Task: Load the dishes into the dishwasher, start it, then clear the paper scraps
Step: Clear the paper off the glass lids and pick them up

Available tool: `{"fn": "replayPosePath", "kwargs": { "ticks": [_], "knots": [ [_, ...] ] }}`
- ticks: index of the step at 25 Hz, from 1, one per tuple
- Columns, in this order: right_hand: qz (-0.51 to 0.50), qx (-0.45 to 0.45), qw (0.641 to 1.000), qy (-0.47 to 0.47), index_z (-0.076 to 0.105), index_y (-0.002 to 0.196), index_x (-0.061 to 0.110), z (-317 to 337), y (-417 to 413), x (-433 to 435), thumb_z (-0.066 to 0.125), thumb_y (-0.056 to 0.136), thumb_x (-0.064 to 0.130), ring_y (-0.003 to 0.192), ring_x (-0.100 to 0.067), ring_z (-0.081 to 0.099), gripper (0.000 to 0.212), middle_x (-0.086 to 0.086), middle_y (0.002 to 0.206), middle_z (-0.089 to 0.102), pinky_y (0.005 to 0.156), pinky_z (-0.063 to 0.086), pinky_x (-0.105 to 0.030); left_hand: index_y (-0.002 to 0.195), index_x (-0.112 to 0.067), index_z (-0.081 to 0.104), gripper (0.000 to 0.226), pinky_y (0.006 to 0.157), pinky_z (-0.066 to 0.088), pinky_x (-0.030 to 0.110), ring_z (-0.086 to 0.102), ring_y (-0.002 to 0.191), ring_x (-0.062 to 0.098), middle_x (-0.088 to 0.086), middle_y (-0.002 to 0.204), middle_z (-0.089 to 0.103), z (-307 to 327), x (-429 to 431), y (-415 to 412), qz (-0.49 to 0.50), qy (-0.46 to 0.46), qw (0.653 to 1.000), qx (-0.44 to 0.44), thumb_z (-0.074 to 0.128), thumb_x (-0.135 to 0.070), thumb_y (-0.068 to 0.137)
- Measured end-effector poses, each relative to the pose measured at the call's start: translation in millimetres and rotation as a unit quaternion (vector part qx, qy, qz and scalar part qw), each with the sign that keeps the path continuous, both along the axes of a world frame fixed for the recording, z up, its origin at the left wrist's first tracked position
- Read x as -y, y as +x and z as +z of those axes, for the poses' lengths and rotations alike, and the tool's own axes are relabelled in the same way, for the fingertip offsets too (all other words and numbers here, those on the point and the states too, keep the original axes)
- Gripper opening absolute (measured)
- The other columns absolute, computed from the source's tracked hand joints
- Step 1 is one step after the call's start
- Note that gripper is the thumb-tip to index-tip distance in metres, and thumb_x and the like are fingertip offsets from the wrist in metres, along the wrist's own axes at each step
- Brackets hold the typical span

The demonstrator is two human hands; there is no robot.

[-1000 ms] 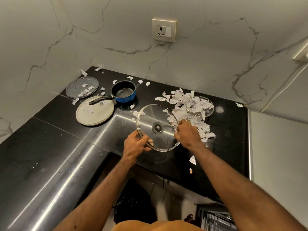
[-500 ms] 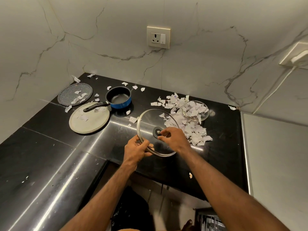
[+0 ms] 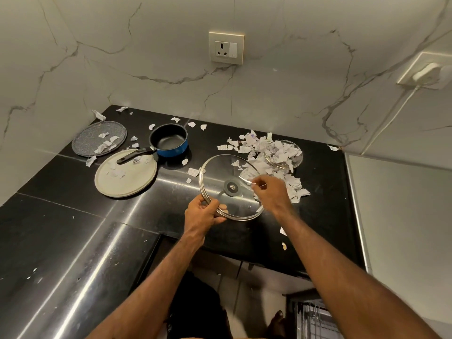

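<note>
The lid (image 3: pixel 227 174), glass with a metal rim and a dark knob at its centre, is held tilted above the tabletop (image 3: pixel 73 228). Its near-left rim is clasped by the left grip (image 3: pixel 204 214), with the fingers curled under the edge and the thumb laid over it. The right grip (image 3: pixel 269 192) is placed over the right side of the lid, its fingers drawn together close to the glass. They are blurred, so it cannot be told whether the glass is touched or anything is pinched.

The tabletop is black, polished stone set into a corner. A heap of paper scraps (image 3: pixel 259 152) is spread behind and to the right of the lid, and part of it is seen through the glass. More scraps are piled in a glass bowl (image 3: pixel 297 157) at the far right. A blue pan (image 3: pixel 171 140) with a dark inside is stood to the left of the lid, well apart from it. Its black handle is extended over a beige plate (image 3: pixel 126 182). A grey speckled plate (image 3: pixel 90 140) is laid just behind that one, near the corner. Both plates are littered with scraps, and loose scraps are scattered around the pan and along the back wall. Two more are seen near the front edge, to the right of the right forearm.

The walls are faced with veined white marble. A socket (image 3: pixel 226 47) is fixed to the back wall above the pan and lid. A second one, with a white plug and cord, is mounted at the upper right. A wire rack (image 3: pixel 315 319) is partly seen below the tabletop at the lower right.
</note>
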State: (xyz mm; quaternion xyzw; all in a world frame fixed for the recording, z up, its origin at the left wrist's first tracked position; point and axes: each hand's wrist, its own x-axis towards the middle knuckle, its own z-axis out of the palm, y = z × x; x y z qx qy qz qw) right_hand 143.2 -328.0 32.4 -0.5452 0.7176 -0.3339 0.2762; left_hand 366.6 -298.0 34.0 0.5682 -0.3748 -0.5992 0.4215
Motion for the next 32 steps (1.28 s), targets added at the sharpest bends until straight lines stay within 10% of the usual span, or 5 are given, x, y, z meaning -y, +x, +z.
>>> {"fn": "replayPosePath", "kwargs": {
  "ticks": [8,15,22,32],
  "knots": [
    [-0.178,-0.001,0.983,0.048,0.041,0.155,0.018,-9,8,-38,0.067,0.101,0.031,0.135,-0.025,0.053,0.062,-0.007,0.153,0.049,0.110,0.050,-0.046,0.121,-0.008,0.064,0.022,0.080,0.064,0.044,0.077,0.098,0.030,0.014,0.103,0.078,-7,-9,-1,-0.057,0.013,0.997,-0.056,0.065,-0.011,0.098],
    [-0.239,0.076,0.968,-0.006,0.068,0.124,0.011,-1,-18,-77,0.048,0.110,0.021,0.094,-0.014,0.068,0.027,-0.006,0.115,0.070,0.074,0.052,-0.011,0.120,-0.002,0.062,0.025,0.066,0.063,0.032,0.077,0.084,0.028,0.019,0.106,0.077,-5,-36,-17,-0.083,0.047,0.992,-0.084,0.061,-0.020,0.102],
    [-0.272,0.116,0.955,0.001,0.069,0.108,0.009,-9,-52,-175,0.045,0.109,0.018,0.057,-0.015,0.073,0.025,-0.005,0.098,0.069,0.042,0.048,-0.017,0.099,-0.004,0.066,0.033,0.052,0.057,0.026,0.074,0.066,0.021,0.018,0.091,0.078,1,-97,-62,-0.117,0.062,0.991,0.027,0.055,-0.035,0.105],
    [-0.285,0.095,0.954,-0.004,0.067,0.094,0.015,-56,-82,-386,0.054,0.104,0.021,0.072,-0.013,0.058,0.018,0.002,0.081,0.065,0.068,0.040,-0.026,0.101,-0.009,0.069,0.031,0.046,0.054,0.027,0.068,0.058,0.015,0.002,0.074,0.074,-28,-261,-92,-0.148,0.133,0.971,0.131,0.065,-0.039,0.099]
  ]
}}
